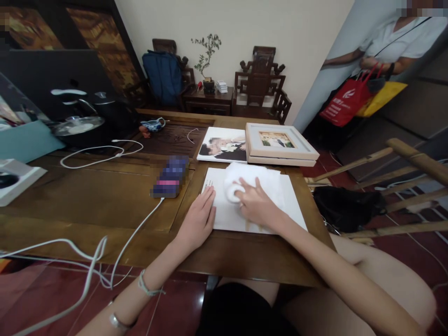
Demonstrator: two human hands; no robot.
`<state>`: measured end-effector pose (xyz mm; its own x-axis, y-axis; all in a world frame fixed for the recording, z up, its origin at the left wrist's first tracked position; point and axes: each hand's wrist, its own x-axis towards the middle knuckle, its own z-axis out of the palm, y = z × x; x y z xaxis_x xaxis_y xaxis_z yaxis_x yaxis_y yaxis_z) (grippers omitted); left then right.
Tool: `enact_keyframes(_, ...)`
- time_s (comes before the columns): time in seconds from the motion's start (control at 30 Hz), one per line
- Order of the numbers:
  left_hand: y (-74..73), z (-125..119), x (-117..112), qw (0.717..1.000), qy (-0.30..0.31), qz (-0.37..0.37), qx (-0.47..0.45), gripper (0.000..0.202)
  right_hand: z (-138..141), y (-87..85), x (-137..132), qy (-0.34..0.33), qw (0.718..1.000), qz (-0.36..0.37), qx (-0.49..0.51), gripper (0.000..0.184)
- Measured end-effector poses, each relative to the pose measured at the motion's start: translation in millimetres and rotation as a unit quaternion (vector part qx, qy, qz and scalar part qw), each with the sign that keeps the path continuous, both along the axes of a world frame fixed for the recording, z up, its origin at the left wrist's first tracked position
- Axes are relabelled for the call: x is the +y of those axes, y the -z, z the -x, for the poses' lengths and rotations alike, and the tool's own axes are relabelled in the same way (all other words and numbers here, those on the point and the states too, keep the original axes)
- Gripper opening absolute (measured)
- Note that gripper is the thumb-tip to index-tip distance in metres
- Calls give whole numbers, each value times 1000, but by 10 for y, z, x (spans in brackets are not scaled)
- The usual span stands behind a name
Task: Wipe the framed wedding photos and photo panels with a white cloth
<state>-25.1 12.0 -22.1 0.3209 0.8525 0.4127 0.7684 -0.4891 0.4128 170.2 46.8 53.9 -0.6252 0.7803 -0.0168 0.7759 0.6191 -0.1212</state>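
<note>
My left hand (199,217) lies flat along the left edge of a white panel (294,210), fingers stretched out and holding nothing. Small dark print shows on the panel near those fingertips. My right hand (257,200) is over the panel with its fingers on a bunched white tissue (234,175), pressed between the fingers and the surface. Part of the tissue spreads out to the right of the hand. Slight blur covers the right fingers, and whether the wad is paper or cloth is hard to make out.
Behind the panel lie a photo print (224,147) and a framed picture (282,135) on a stacked box. A phone (171,177) with a white cable (131,233) is to the left. A pot (82,128) stands farther left. A person (395,51) holds bags at the right.
</note>
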Motion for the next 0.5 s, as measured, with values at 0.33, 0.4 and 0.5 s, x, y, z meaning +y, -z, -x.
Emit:
enact_keyframes(0.33,5,19,-8,1000,11,17,-19,50,259,45,-391,-46,998,-33,-14,34)
enact_keyframes(0.4,10,21,-11,1000,13,20,-20,50,201,-26,-654,-77,997,-12,-15,32)
enact_keyframes(0.5,8,15,-12,1000,6,21,-16,48,84,-152,-905,-107,993,50,-8,31)
